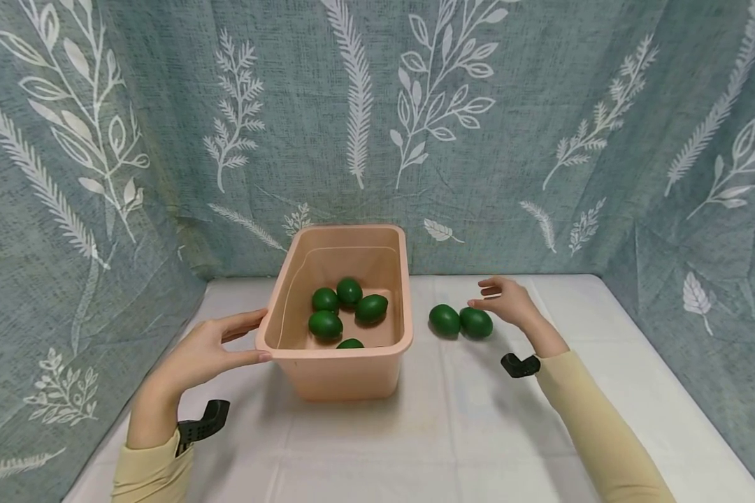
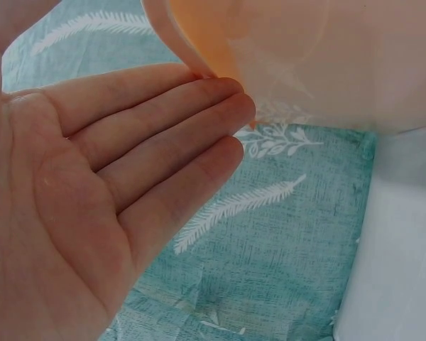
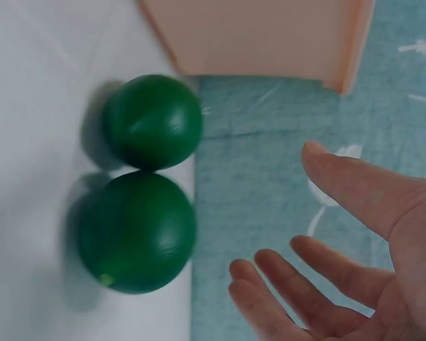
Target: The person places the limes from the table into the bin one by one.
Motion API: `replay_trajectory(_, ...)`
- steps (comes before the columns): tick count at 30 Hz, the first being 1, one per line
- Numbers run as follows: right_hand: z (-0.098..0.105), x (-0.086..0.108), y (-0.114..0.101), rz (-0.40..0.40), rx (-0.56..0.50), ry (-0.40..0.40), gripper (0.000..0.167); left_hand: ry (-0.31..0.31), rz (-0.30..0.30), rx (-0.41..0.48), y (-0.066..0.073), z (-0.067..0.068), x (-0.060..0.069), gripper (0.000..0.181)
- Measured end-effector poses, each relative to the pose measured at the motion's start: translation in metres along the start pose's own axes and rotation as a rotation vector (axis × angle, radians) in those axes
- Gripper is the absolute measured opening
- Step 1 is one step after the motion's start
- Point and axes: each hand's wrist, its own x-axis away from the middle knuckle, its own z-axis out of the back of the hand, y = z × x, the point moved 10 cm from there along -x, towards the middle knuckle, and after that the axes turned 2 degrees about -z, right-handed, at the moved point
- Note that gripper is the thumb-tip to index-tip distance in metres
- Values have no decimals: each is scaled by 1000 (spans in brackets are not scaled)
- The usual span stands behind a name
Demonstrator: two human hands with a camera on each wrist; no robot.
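Note:
Several glossy dark green oval fruits (image 1: 325, 325), lime-like or avocado-like, lie inside a peach plastic bin (image 1: 346, 377). The bin's front wall partly hides the nearest one. With straight fingers my left hand (image 1: 207, 353) touches the bin's left rim near its front corner; the left wrist view shows the fingertips against the rim and the palm (image 2: 78, 199) bare. Two more green fruits (image 1: 444, 321) sit side by side on the table, right of the bin. Just above and behind the right one of that pair (image 3: 138, 233) is my right hand (image 1: 506, 300), fingers spread and holding nothing.
A white cloth (image 1: 478, 433) covers the table. Blue-green fabric (image 1: 314, 140) with white leaf prints hangs behind it and on both sides. The bin's far end stands close to the back fabric.

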Motion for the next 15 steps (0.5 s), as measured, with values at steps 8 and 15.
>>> replay_trajectory(8, -11, -5, 25, -35, 14, -11, 67, -1, 7, 11, 2, 1, 0, 69)
replay_trajectory(15, -21, -8, 42, -67, 16, -18, 68, -2, -2, 12, 0, 0, 0, 69)
